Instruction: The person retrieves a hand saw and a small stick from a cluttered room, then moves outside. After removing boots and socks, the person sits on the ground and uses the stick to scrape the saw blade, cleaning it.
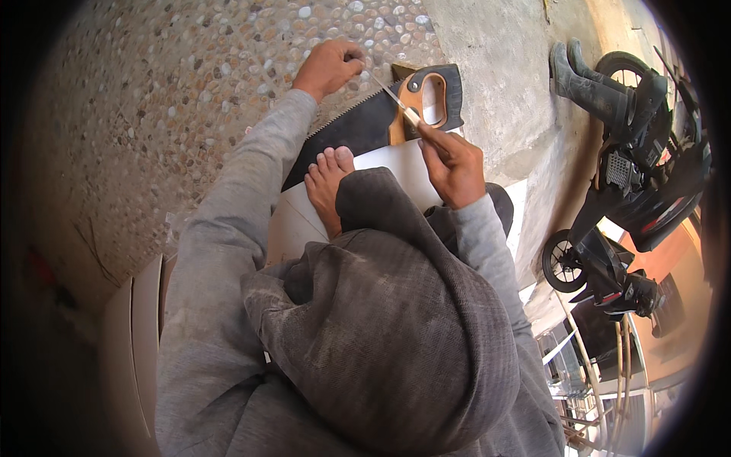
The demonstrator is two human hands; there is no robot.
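Observation:
A hand saw [354, 122] with a dark blade and an orange and black handle lies across a white board [396, 158], its toothed edge facing up and left. My right hand [455, 164] is closed round the light handle of a thin file [390, 91], which slants across the saw near its handle. At the file's far end, my left hand [331, 70] has its fingers curled in, seemingly pinching the tip. The fingertips there are small and partly hidden. My bare foot [327, 179] rests against the near edge of the blade.
Pebbled paving [190, 99] spreads to the left, smooth concrete [502, 91] to the right. A pair of dark rubber boots [590, 84] and a black motorcycle [632, 175] are at the right. Flat panels [141, 320] are at the lower left.

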